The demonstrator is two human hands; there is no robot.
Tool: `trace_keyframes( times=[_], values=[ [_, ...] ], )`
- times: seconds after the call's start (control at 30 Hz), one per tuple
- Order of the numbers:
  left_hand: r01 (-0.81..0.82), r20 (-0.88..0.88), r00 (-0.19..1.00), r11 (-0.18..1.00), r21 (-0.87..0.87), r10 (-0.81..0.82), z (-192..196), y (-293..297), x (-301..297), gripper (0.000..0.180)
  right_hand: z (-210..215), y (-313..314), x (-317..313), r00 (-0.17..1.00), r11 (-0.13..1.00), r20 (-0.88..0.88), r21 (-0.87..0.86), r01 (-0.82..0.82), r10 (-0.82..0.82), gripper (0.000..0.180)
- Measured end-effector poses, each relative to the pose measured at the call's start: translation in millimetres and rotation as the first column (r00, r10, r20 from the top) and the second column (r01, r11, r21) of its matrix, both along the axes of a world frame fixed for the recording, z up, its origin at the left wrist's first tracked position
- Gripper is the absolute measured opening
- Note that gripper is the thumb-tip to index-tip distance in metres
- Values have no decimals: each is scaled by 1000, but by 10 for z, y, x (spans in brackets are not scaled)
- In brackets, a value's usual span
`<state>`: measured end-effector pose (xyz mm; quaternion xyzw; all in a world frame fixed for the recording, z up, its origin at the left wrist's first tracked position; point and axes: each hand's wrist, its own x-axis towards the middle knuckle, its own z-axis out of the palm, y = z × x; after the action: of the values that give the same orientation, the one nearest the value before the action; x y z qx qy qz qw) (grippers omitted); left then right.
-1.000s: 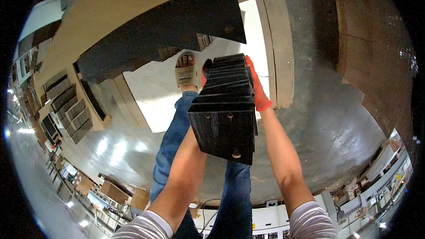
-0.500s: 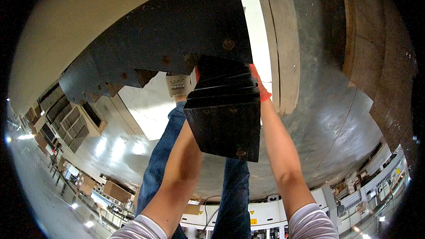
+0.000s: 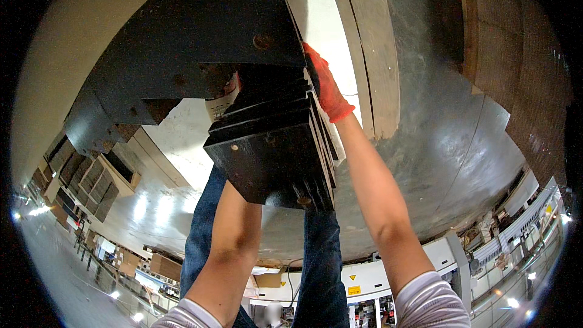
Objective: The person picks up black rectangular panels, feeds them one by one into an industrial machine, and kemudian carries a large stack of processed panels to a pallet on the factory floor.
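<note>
A stack of several black boards [image 3: 261, 164] with small round holes is in front of me, between my forearms and tilted. My right hand [image 3: 330, 88], in a red glove, presses along the stack's right side, fingers partly hidden by the boards. On the other side my left hand [image 3: 234, 83] shows only as a sliver of red at the stack's left edge; the forearm runs behind the boards and its fingers are hidden. Just beyond, a larger pile of dark boards [image 3: 200, 36] with holes overhangs the stack.
Under the piles lies a white sheet [image 3: 176, 140], with a wooden beam [image 3: 370, 54] to its right. A brown corrugated board [image 3: 516, 54] stands at far right, and dark slatted stacks [image 3: 91, 185] at left. Grey floor [image 3: 449, 140] surrounds my legs; a white machine [image 3: 395, 273] shows below.
The stack of boards has shifted left and slightly up, turning so its right-hand layered edges show. My right hand has come further into view, higher along that side.
</note>
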<state>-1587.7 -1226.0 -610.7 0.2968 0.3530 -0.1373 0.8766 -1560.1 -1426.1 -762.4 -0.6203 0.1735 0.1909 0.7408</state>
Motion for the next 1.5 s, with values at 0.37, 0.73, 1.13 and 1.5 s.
trace_keyframes(
  times=[0.37,0.73,1.13,1.5],
  values=[
    [1,-6,1000,1000,12,-1,-1,-18,-38,67,13,-78,-51,1000,982,2,189,27,-28,61],
    [23,16,1000,999,29,-23,20,48,-18,61,185,29,92,998,992,7,115,55,-56,66],
    [66,151,987,994,-87,-52,177,363,25,54,1485,-105,-305,923,969,386,-231,84,12,65],
    [141,143,804,419,897,-577,550,126,195,74,1714,-4,-167,871,930,469,-364,40,146,63]
  ],
)
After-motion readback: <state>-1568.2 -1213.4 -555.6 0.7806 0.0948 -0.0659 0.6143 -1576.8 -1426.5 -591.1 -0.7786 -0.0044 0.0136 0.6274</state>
